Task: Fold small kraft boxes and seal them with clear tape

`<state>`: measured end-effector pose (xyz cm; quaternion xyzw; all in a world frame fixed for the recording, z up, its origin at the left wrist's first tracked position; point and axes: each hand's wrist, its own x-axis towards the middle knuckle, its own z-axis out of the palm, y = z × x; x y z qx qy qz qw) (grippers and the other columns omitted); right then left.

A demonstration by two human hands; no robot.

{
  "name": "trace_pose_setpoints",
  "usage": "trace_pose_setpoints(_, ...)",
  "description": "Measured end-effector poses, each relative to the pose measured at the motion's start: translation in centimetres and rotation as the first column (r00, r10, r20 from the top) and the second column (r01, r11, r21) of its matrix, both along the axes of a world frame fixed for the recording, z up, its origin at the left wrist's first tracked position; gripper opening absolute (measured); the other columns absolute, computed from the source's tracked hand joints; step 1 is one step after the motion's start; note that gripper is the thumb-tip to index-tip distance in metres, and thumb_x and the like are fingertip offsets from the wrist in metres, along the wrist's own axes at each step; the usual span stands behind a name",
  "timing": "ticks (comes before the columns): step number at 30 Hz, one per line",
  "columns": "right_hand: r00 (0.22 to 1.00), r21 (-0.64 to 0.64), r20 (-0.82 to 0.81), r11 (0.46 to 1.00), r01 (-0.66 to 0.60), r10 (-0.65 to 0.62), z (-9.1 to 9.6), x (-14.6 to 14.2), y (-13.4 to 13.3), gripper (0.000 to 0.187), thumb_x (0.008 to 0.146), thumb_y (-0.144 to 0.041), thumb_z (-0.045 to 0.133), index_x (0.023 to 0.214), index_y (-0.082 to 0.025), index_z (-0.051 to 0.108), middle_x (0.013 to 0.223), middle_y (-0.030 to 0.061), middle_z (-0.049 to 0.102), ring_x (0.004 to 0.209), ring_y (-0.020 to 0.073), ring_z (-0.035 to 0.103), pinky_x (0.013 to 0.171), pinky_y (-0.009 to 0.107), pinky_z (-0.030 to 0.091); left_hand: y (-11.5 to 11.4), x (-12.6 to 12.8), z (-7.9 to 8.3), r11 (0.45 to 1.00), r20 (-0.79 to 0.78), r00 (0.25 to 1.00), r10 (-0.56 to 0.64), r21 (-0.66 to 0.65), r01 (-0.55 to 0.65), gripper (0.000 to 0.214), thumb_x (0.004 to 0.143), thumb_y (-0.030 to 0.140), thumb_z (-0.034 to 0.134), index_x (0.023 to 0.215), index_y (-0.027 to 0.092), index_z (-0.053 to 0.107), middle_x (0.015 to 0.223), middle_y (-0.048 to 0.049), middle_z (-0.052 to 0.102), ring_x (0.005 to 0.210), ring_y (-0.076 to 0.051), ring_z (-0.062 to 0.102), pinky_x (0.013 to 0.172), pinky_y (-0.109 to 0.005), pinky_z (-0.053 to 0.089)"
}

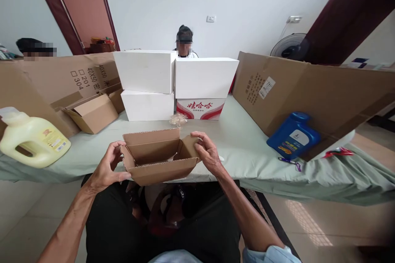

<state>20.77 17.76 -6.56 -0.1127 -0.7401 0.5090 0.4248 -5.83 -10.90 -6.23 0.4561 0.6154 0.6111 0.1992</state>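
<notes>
A small brown cardboard box (163, 168) with its top flaps raised is held at the near edge of the table. My left hand (108, 168) grips its left end, thumb at the near lower side and fingers curled over the end flap. With curled fingers, my right hand (208, 152) grips the flap at the right end. The box's mouth faces up toward me, and its floor is only partly visible. Just beyond it lies a crumpled clear plastic wrapper (178, 119).
White boxes (145, 72) are stacked at the back, one carrying red print. Large cardboard sheets (277, 90) stand at both sides. A yellow detergent jug (33, 139) and small open cartons (95, 114) are left; a blue bottle (293, 136) and a pen (289, 161) are right. People sit beyond.
</notes>
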Motion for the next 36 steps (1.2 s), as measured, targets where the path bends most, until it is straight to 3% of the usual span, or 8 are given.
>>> trace_pose_setpoints(3, 0.999, -0.112, 0.047, 0.994, 0.017, -0.011, -0.9, 0.1, -0.4, 0.039, 0.1, -0.043, 0.062, 0.135, -0.026, 0.068, 0.124, 0.0052, 0.071, 0.098, 0.0195, 0.066, 0.086, 0.031, 0.053, 0.3, -0.1, -1.1, 0.999, -0.05, 0.998, 0.042, -0.024, -0.044, 0.112, 0.046, 0.038, 0.108, 0.137, 0.029, 0.043, 0.123, -0.0072, 0.062, 0.103, -0.024, 0.067, 0.086, -0.033, 0.056)
trace_pose_setpoints(7, 0.998, -0.126, 0.07, 0.992, 0.013, -0.004, -1.3, 1.2, -0.3, 0.06, 0.102, -0.065, 0.063, 0.147, -0.026, 0.065, 0.141, 0.0095, 0.071, 0.132, 0.0286, 0.064, 0.111, 0.04, 0.051, 1.1, -0.1, -1.2, 0.99, -0.131, 0.981, 0.142, 0.004, -0.142, 0.103, 0.048, 0.037, 0.105, 0.131, 0.028, 0.043, 0.114, -0.0024, 0.06, 0.094, -0.019, 0.064, 0.084, -0.032, 0.056)
trace_pose_setpoints(13, 0.924, -0.132, 0.172, 0.937, -0.323, 0.343, -1.0, 1.8, -0.3, 0.094, 0.083, -0.086, 0.077, 0.154, -0.026, 0.064, 0.157, 0.0114, 0.064, 0.146, 0.0366, 0.056, 0.121, 0.048, 0.048, 3.2, -1.0, 0.1, 0.962, -0.087, 0.96, 0.265, 0.092, -0.257, 0.098, 0.045, 0.041, 0.104, 0.12, 0.028, 0.043, 0.105, 0.0018, 0.059, 0.087, -0.018, 0.066, 0.077, -0.033, 0.06)
trace_pose_setpoints(16, 0.892, -0.213, 0.212, 0.91, -0.356, 0.399, -1.0, 0.9, -0.5, 0.083, 0.075, -0.069, 0.094, 0.14, -0.021, 0.073, 0.139, 0.0105, 0.075, 0.13, 0.0356, 0.067, 0.109, 0.047, 0.057, 4.3, -1.7, 0.8, 0.941, -0.065, 0.94, 0.334, 0.082, -0.329, 0.098, 0.043, 0.048, 0.104, 0.118, 0.028, 0.043, 0.104, 0.0026, 0.059, 0.088, -0.019, 0.068, 0.075, -0.034, 0.062)
trace_pose_setpoints(24, 0.93, -0.334, 0.088, 0.89, -0.31, 0.357, -0.6, -0.2, 0.1, 0.056, 0.081, -0.064, 0.092, 0.116, -0.021, 0.082, 0.119, 0.0075, 0.082, 0.111, 0.0274, 0.074, 0.097, 0.04, 0.062, 7.5, -3.3, 3.0, 0.796, -0.246, 0.758, 0.604, 0.147, -0.587, 0.11, 0.038, 0.063, 0.105, 0.124, 0.024, 0.049, 0.116, -0.0065, 0.065, 0.11, -0.032, 0.07, 0.095, -0.049, 0.062)
trace_pose_setpoints(30, 0.91, -0.37, 0.101, 0.865, -0.34, 0.402, 0.0, 1.8, 1.1, 0.052, 0.084, -0.061, 0.091, 0.114, -0.019, 0.082, 0.111, 0.0071, 0.082, 0.104, 0.0255, 0.074, 0.091, 0.037, 0.06, 9.7, -3.4, 5.9, 0.809, -0.14, 0.8, 0.583, 0.191, -0.556, 0.097, 0.046, 0.055, 0.102, 0.123, 0.024, 0.051, 0.114, -0.0058, 0.071, 0.104, -0.029, 0.075, 0.092, -0.048, 0.065)
trace_pose_setpoints(34, 0.897, -0.27, 0.218, 0.907, -0.324, 0.385, -0.6, 3.9, 1.3, 0.053, 0.086, -0.068, 0.085, 0.096, -0.015, 0.082, 0.094, 0.0043, 0.08, 0.086, 0.0195, 0.07, 0.081, 0.03, 0.056, 11.2, -3.1, 7.0, 0.771, -0.096, 0.776, 0.623, 0.241, -0.589, 0.098, 0.045, 0.049, 0.103, 0.123, 0.021, 0.051, 0.11, -0.0052, 0.072, 0.101, -0.028, 0.074, 0.097, -0.056, 0.065)
trace_pose_setpoints(36, 0.914, -0.195, 0.238, 0.938, -0.287, 0.329, -0.7, 5.2, 1.2, 0.052, 0.089, -0.068, 0.081, 0.094, -0.016, 0.082, 0.091, 0.003, 0.079, 0.085, 0.0189, 0.068, 0.079, 0.029, 0.055, 12.2, -2.6, 7.2, 0.803, -0.112, 0.807, 0.579, 0.252, -0.541, 0.096, 0.051, 0.051, 0.102, 0.126, 0.019, 0.051, 0.11, -0.0052, 0.072, 0.098, -0.026, 0.073, 0.096, -0.056, 0.065)
